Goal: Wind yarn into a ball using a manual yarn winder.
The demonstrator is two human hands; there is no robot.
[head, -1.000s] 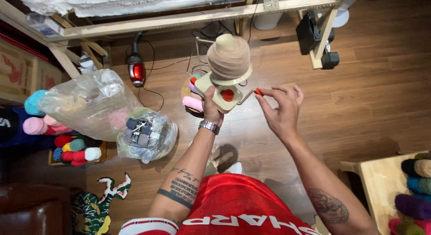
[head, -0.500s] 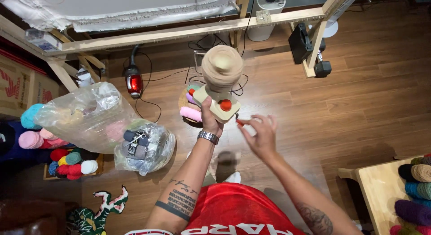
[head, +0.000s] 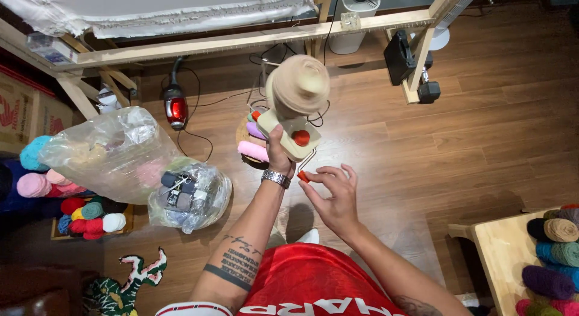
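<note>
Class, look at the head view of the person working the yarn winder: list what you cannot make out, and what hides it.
- Crank shaft: thin and partly behind the right hand, which pinches the red handle.
- Yarn winder underside: covered by the left hand.
- Contents of the clear bag: blurred by crinkled plastic.
- Wooden table with yarn balls: cut off by the right edge.

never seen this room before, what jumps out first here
Dead centre, the left hand holds up a cream wooden yarn winder topped with a beige yarn cake, while the right hand pinches its small red crank knob. To the left on the wooden floor sit clear plastic bags of yarn.
</note>
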